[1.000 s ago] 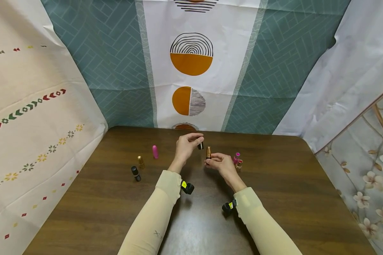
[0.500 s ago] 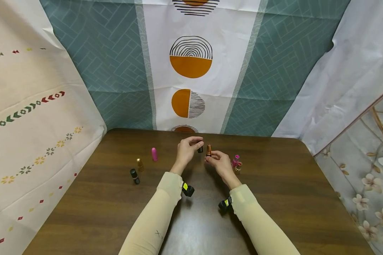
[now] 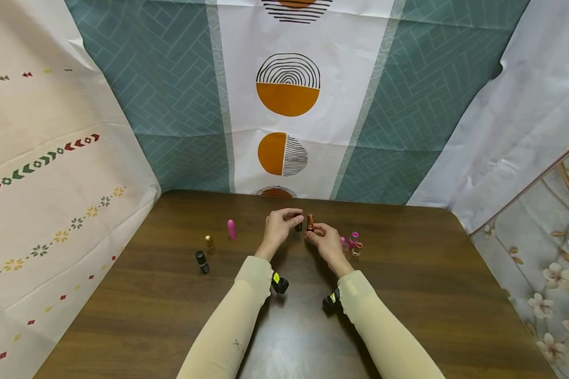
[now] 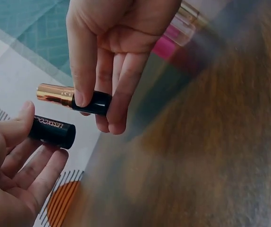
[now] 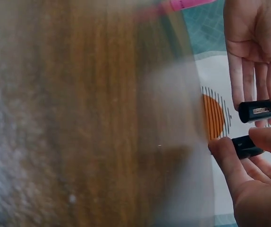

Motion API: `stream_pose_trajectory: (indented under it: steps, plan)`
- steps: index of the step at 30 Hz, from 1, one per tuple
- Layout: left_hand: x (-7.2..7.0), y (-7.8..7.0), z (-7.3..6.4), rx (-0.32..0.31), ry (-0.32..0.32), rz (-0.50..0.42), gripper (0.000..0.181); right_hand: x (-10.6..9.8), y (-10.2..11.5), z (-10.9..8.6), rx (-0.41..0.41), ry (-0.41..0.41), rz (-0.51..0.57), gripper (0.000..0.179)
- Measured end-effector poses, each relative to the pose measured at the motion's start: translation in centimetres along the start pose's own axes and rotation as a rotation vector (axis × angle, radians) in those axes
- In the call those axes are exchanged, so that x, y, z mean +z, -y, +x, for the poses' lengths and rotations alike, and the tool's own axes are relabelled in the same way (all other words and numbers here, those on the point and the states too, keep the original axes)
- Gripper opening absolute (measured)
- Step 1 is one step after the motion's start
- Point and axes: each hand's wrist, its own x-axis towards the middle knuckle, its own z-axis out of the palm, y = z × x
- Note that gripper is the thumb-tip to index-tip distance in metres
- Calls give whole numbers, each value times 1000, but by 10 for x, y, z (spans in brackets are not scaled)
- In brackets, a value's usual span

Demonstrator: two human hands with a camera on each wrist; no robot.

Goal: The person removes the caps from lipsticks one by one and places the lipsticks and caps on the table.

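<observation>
My left hand [image 3: 278,230] pinches a black lipstick cap [image 4: 53,132] between thumb and fingers. Pale lettering runs along the cap, and its open end shows in the left wrist view. Close beside it, my right hand [image 3: 328,243] grips an uncapped lipstick [image 4: 74,99] by its black base, leaving the shiny gold tube bare. Cap and lipstick stand side by side with a small gap between them, both held up over the far part of the table. In the right wrist view, fingers of the right hand [image 5: 260,189] partly cover the black base [image 5: 247,147].
On the brown table [image 3: 170,326], a pink cap [image 3: 232,229], a gold cap [image 3: 210,243] and a black cylinder [image 3: 202,261] stand to the left. Right of the hands are pink lipstick tubes [image 3: 353,239] and a gold one [image 3: 357,249]. A patterned cloth [image 3: 189,105] hangs behind.
The cap in my left hand has come down a little, while my right hand has raised the lipstick slightly, so they are more level. Another pink piece now shows beside my right hand.
</observation>
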Motion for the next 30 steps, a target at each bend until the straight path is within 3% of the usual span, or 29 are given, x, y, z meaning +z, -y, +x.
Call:
stream_pose_trajectory:
  steps: [8,13,24,30]
  plan:
    - [2,9,-1,-20,37,40,24,5,-3,1,-2,-38,-171,30]
    - [3,16,-2,-43,46,60,26,9,-2,3,5,-42,-220,32]
    - [5,21,-5,-8,45,98,25,7,-9,9,-69,-81,-354,26]
    - [7,22,-5,-6,68,99,23,5,-12,12,-48,-80,-394,26]
